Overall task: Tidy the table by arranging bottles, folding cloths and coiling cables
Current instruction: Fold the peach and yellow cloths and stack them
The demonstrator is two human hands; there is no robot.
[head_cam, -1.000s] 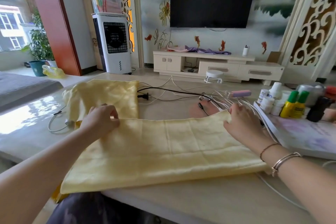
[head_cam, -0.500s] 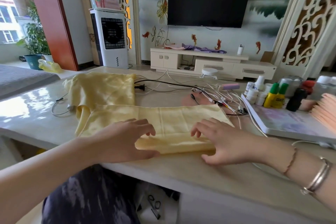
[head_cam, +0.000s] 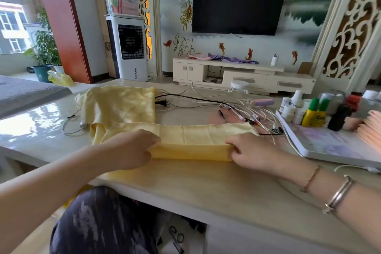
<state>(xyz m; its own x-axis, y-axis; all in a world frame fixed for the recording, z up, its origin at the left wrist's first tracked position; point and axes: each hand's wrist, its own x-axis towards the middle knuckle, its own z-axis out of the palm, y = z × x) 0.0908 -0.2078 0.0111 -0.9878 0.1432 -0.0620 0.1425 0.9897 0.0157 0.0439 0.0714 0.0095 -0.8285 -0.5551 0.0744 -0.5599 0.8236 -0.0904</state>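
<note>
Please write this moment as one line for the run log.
stage: folding yellow cloth | left hand: grips near fold | right hand: grips near fold | cables: uncoiled | bottles: untouched

A pale yellow cloth (head_cam: pixel 185 140) lies folded into a long strip at the frame's centre, its left end trailing toward a second spread yellow cloth (head_cam: pixel 121 103). White and black cables (head_cam: pixel 237 107) tangle behind it; small bottles (head_cam: pixel 309 112) cluster at the right.

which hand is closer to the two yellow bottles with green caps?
Right. The right hand grips the yellow cloth left of the yellow bottles; the left hand grips it farther left.
</note>
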